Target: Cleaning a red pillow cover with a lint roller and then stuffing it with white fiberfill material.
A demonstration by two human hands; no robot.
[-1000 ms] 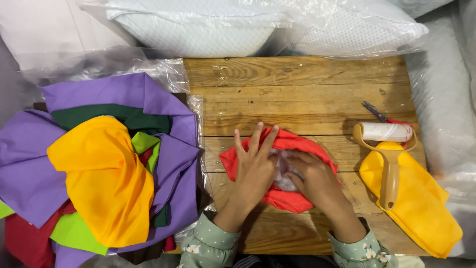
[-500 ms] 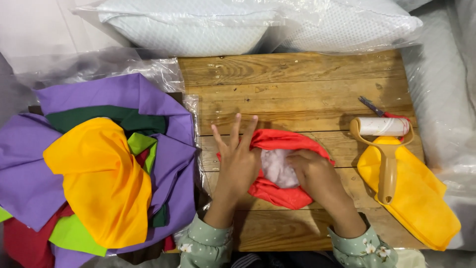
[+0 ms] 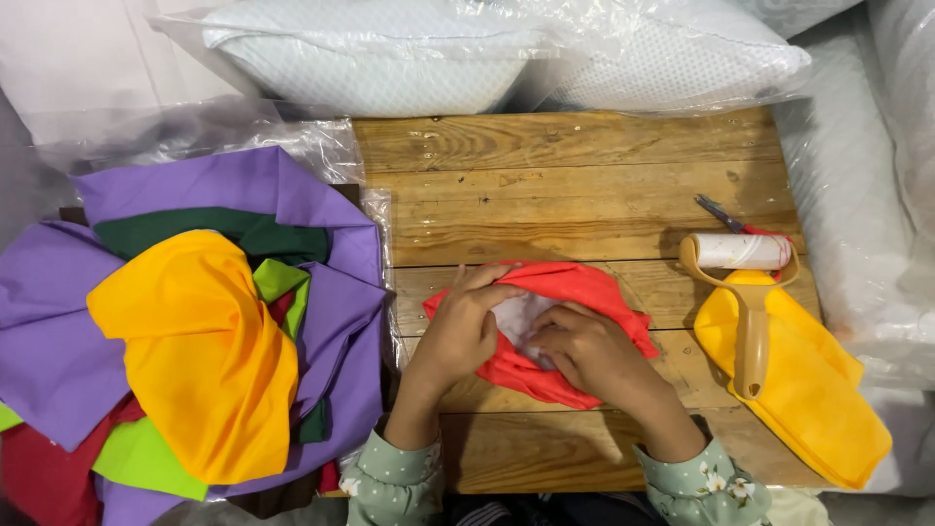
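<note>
A red cloth cover (image 3: 584, 288) lies on the wooden table (image 3: 584, 185), open toward me with white stuffing (image 3: 516, 317) showing in its mouth. My left hand (image 3: 458, 326) grips the left edge of the red cover, fingers curled over the rim. My right hand (image 3: 584, 353) rests on the opening and presses the white stuffing in, its fingers bent. Both sleeves are pale green with small flowers.
A heap of purple, yellow, green and red cloths (image 3: 195, 321) fills the left side. A lint roller (image 3: 745, 292) lies on a yellow cloth (image 3: 808, 390) at the right, small red-handled scissors (image 3: 726, 216) behind it. Plastic-wrapped white pillows (image 3: 467, 54) line the far edge.
My left hand went from flat with spread fingers to curled on the red cover's edge. The right hand shifted left over the stuffing, and less white filling shows.
</note>
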